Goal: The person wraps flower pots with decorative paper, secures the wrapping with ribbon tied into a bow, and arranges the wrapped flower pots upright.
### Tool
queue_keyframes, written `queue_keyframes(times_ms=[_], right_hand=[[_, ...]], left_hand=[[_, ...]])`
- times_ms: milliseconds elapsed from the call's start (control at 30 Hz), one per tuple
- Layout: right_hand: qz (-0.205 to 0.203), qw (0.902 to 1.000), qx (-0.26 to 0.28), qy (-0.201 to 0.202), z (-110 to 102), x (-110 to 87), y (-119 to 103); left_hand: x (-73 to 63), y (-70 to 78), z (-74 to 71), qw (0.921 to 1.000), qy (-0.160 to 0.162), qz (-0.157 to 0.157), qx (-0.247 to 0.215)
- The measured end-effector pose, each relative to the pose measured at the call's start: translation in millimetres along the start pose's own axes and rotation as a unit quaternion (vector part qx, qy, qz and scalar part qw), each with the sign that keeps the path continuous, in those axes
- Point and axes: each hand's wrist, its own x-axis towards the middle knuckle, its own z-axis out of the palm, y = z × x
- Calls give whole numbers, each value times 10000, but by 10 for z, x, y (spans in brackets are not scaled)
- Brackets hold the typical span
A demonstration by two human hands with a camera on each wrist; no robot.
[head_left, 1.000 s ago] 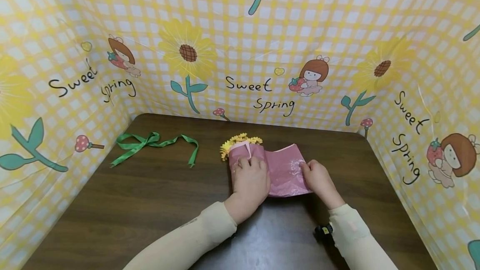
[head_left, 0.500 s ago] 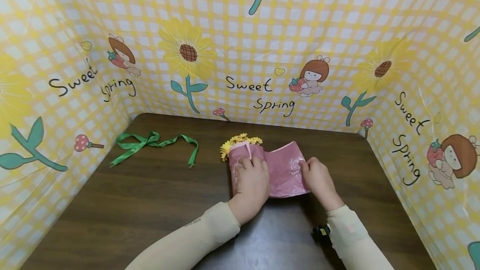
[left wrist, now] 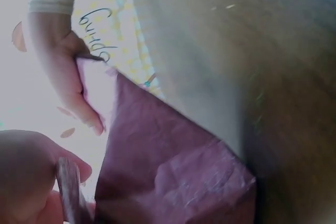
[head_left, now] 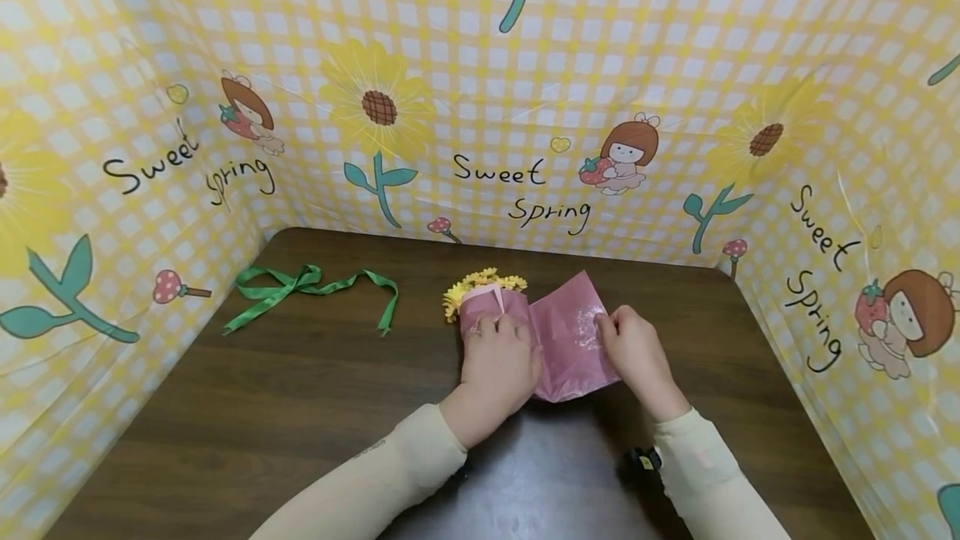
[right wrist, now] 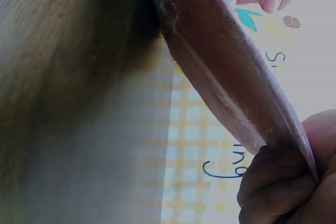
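A bunch of yellow flowers (head_left: 483,280) pokes out of the top of pink wrapping paper (head_left: 573,340) near the middle of the table. My left hand (head_left: 498,365) lies over the rolled part and grips it; in the left wrist view a paper fold runs between that hand's (left wrist: 31,177) thumb and fingers. The free flap stretches to the right, where my right hand (head_left: 636,357) pinches its outer edge. In the right wrist view the flap (right wrist: 231,61) hangs in a folded band from my right hand (right wrist: 283,187). The flower stems are hidden inside the paper.
A green ribbon (head_left: 277,288) with a loop lies at the back left of the dark wooden table (head_left: 300,390). Yellow checked cloth (head_left: 480,90) walls the table at the back and both sides.
The right hand has lifted and turned the flap, so its top corner stands higher and its lower edge now bends to a point. The left hand stays on the wrapped bunch.
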Motion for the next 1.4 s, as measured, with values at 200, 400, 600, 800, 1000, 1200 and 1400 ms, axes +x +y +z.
queue_keyframes(times_ms=[200,400,600,800,1000,1200,1400], right_hand=[[-143,9997,151,97,-21,6,-86],[-324,9989,330,64,-68,13,-203],[-452,9980,444,-43,-109,17,-330],[-422,9977,512,-139,-126,24,-439],[-472,9974,535,-98,-133,55,-541],[-709,9957,602,-4,-107,75,-657],[-814,9936,775,-80,-80,65,-801]], left_hand=[[7,-147,-110,9980,-227,156,-560],[34,-292,-147,9937,-706,375,-789],[63,-392,-121,9909,-761,563,-953],[69,-419,-108,9902,-777,604,-993],[73,-428,-130,9885,-842,611,-1099],[75,-432,-138,9885,-786,703,-1082],[81,-442,-136,9880,-818,762,-1067]])
